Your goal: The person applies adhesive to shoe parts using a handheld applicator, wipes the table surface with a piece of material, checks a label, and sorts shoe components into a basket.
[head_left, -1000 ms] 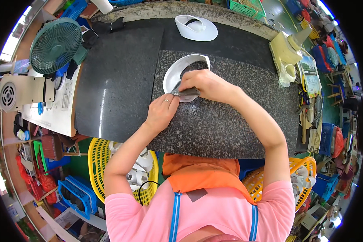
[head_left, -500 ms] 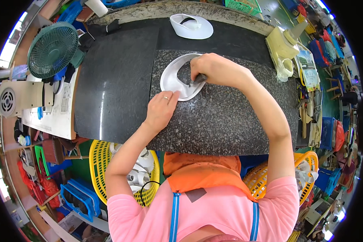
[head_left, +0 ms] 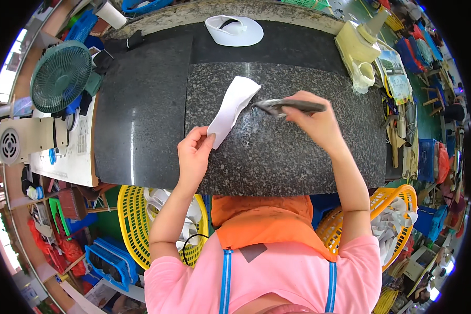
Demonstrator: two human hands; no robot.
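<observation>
From the speckled slab's middle [head_left: 290, 149], open room runs to six o'clock, while the white strip [head_left: 228, 116] blocks ten, the left hand [head_left: 192, 154] nine, the dark tool [head_left: 307, 106] twelve, and the right hand [head_left: 317, 124] with its forearm [head_left: 350, 180] two to four

Your curved piece [head_left: 231, 109] is white, your tool [head_left: 304, 106] dark grey. Your slab [head_left: 282, 159] is black, flecked with grey. Your shirt [head_left: 293, 272] is pink, your apron [head_left: 275, 233] orange, your shoulder straps [head_left: 226, 280] blue, your fan [head_left: 61, 78] green.
</observation>
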